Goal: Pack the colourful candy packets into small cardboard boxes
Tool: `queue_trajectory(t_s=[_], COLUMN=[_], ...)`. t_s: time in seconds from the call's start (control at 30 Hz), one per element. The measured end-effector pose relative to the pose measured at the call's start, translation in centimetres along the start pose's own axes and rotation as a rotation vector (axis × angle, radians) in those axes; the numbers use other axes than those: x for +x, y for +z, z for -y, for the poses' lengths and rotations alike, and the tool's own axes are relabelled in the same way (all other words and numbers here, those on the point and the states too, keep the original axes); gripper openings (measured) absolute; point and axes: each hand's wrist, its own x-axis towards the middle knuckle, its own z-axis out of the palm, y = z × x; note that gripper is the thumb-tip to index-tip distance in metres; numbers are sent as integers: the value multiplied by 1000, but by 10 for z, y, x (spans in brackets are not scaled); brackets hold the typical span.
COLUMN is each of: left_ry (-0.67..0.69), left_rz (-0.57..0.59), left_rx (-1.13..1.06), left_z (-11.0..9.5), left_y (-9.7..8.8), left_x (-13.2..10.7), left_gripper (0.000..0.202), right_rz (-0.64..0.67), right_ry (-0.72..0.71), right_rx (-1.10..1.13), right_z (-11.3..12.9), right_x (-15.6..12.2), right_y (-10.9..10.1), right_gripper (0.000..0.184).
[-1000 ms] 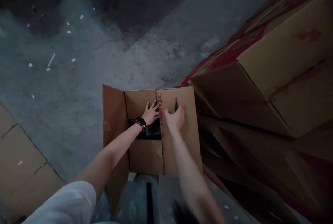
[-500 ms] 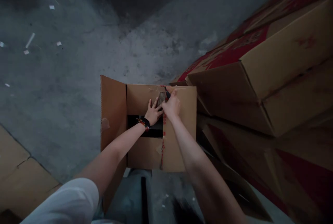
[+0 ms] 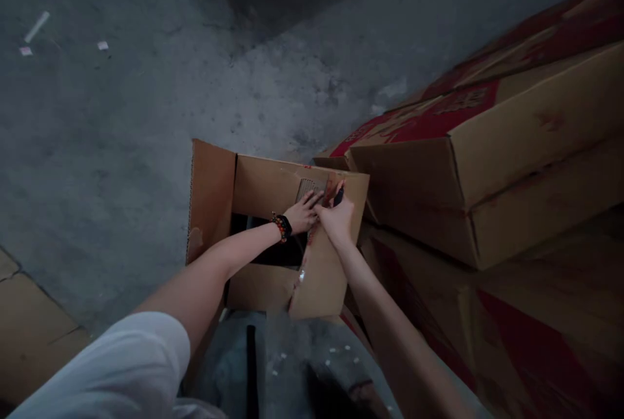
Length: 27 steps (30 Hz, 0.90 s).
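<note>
A brown cardboard box (image 3: 263,185) sits in front of me with its left flap standing up and a dark opening (image 3: 268,251) in its top. My left hand (image 3: 302,213), wearing a dark beaded bracelet, lies with fingers apart on the far inner flap, beside a patch of torn corrugation (image 3: 309,188). My right hand (image 3: 336,221) is closed on a small black cutter (image 3: 338,196), whose blade is hidden. That hand is at the far end of the right flap (image 3: 316,276), which has a ragged, slit edge. The box contents are too dark to see.
A stack of large cardboard boxes with red print (image 3: 492,178) rises close on the right. Concrete floor (image 3: 121,114) with scattered white paper scraps spreads to the left and ahead. Flattened cardboard (image 3: 34,334) lies at lower left. Grey fabric (image 3: 229,367) shows below the box.
Both hands have moved toward the far right corner of the box. The right flap has parted from the seam and tilted, and the red-marked tape no longer runs intact along it.
</note>
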Motion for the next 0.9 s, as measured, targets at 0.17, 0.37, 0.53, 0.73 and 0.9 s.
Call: queue_trajectory(t_s=[0.17, 0.37, 0.53, 0.73, 0.9], left_ry=[-2, -137, -357, -374, -360], left_rz=[104, 105, 254, 431, 438], left_rx=[-55, -54, -113, -31, 2], left_z=[41, -4, -79, -100, -89], left_y=[3, -6, -1, 16, 28], left_x=[-24, -18, -67, -96, -99], left_gripper=[42, 56, 38, 28, 53], right_rz=[101, 45, 81, -25, 10], right_ry=[18, 53, 42, 233, 331], right_rx=[53, 41, -81, -368, -349], right_z=[2, -4, -26, -58, -94], right_x=[-20, 0, 17, -68, -121], right_y=[-45, -16, -14, 9, 34], right_gripper=[65, 64, 85, 98, 92])
